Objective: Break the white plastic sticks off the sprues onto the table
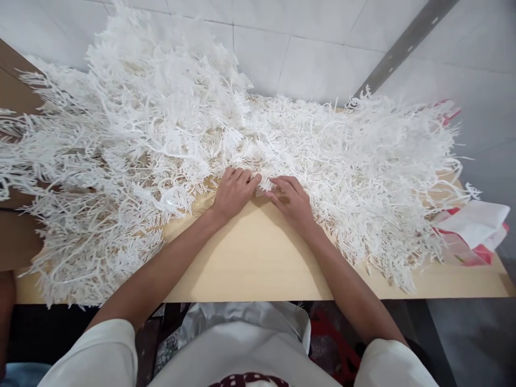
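Observation:
A thick heap of white, feathery plastic sprigs (169,118) covers most of the table (250,258). At the heap's near edge, my left hand (237,189) is closed with its fingers curled down, apparently around part of a white sprig (266,181); its fingertips are hidden. Just to the right, my right hand (292,200) has its fingers bent, with thumb and index finger apart beside that same sprig. Both hands are low over the tabletop, a short gap between them.
Red-and-white plastic packaging (471,231) lies at the table's right end. Brown cardboard (18,236) stands at the left, with part of another person's arm (7,317) below it. Behind the heap are a tiled wall (306,59) and a slanting metal bar (403,45).

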Demonstrator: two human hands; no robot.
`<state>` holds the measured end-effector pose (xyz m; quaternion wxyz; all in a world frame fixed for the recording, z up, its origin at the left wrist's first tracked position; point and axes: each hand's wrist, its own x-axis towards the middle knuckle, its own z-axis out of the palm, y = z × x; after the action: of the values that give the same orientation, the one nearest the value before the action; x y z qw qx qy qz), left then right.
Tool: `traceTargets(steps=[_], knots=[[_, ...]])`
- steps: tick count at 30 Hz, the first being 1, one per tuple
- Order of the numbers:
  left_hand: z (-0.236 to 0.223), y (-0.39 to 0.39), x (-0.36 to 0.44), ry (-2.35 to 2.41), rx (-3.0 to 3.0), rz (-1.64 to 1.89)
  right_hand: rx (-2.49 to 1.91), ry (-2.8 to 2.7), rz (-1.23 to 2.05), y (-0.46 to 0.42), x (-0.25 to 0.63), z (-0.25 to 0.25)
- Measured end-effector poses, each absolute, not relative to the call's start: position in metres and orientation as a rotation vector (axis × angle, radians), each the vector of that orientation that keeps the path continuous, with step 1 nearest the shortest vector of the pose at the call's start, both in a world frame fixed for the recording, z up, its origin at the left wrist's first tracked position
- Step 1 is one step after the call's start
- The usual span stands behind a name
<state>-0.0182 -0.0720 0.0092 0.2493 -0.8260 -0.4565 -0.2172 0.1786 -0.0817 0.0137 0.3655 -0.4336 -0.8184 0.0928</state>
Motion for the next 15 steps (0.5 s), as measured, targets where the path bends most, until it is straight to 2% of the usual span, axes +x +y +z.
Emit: traceTargets(steps=[7, 15], knots=[[0.015, -0.049, -0.013, -1.244, -2.481, -0.598, -1.098, -2.292, 0.253, -0.052, 0.183, 0.012], [0.011, -0.046, -0.015, -1.28, -2.481, -0.761, -1.1, -2.101, 0.26, -0.047, 0.184, 0.014]])
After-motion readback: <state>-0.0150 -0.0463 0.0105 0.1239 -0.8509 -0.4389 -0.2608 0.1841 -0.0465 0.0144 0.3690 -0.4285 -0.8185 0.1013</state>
